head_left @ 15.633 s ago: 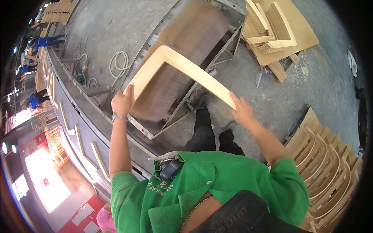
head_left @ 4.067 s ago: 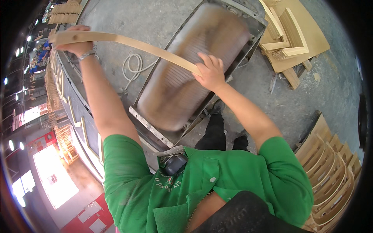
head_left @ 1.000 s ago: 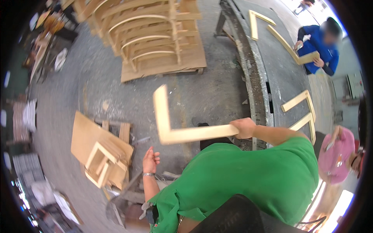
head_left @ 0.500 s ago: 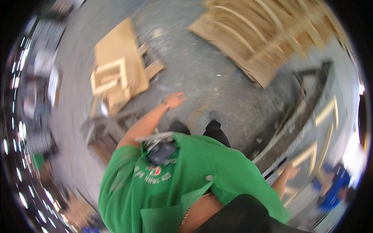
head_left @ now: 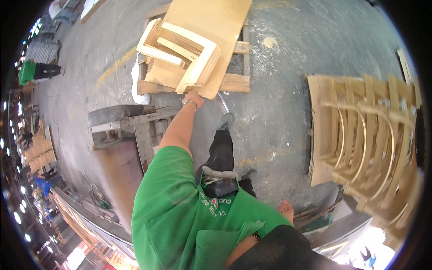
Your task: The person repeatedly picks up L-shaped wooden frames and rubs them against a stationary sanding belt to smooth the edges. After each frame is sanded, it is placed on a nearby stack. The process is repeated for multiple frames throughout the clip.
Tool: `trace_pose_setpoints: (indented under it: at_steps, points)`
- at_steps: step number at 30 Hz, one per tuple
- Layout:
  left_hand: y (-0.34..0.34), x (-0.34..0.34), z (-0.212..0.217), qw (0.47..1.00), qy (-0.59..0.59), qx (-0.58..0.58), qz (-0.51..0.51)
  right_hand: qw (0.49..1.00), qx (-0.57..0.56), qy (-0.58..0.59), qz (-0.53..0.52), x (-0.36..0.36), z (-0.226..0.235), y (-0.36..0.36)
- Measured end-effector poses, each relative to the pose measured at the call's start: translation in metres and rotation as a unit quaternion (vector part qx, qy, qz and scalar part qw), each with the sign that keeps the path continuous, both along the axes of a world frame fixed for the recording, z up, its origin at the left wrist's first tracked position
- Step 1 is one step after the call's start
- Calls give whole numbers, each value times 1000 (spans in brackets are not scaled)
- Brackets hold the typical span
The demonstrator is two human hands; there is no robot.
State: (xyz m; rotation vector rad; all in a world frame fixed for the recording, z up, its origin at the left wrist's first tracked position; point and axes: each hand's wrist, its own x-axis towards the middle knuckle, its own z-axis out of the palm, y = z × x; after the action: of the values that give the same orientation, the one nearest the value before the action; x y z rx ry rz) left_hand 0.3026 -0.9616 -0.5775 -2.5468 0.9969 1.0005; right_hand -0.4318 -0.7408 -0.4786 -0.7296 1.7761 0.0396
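My left arm stretches forward over a low pallet (head_left: 236, 83). The left hand (head_left: 193, 98) is at the near end of a stack of pale, L-shaped wooden frame pieces (head_left: 208, 58). Its fingers are partly hidden against the wood, so their grip does not show. The stack lies on a flat tan board (head_left: 204, 15), with a few straight wooden bars (head_left: 166, 56) inside its angle. My right hand (head_left: 285, 209) hangs low at my right side, above the floor. It holds nothing, and its fingers look loosely apart.
On the right stands a large stack of curved, slatted wooden frames (head_left: 373, 135). A worn bench-like wooden stand (head_left: 144, 135) is close at my left. A metal bar (head_left: 223, 103) juts from the pallet beside my foot. A person in green (head_left: 29, 72) stands far left.
My body has turned left and stepped toward the pallet. The left hand has gone from free air to the end of the frame stack. My right hand has come closer to my body.
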Motion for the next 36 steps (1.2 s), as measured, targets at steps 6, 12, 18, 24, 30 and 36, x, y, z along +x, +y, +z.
trace_pose_setpoints:
  at_steps: [6, 12, 18, 24, 30, 36]
  points:
    - [-65, 88, -86, 992, -86, -20, 86, 994, 56, -8, 93, 131, -4, -122]
    - [-83, 115, -113, 997, -27, 16, 72, 998, 14, -19, 67, 138, -45, -182]
    - [-62, 109, -18, 992, 2, -118, 45, 946, -35, 38, 321, 168, -43, -205]
    - [77, 23, 140, 984, 35, -161, -74, 819, -259, -23, 512, 279, 32, -264]
    - [254, -87, 268, 942, 97, -241, -212, 602, -486, -102, 625, 356, 94, -305]
    - [368, -136, 334, 894, 101, -257, -352, 919, 15, -383, 91, 386, 91, -244]
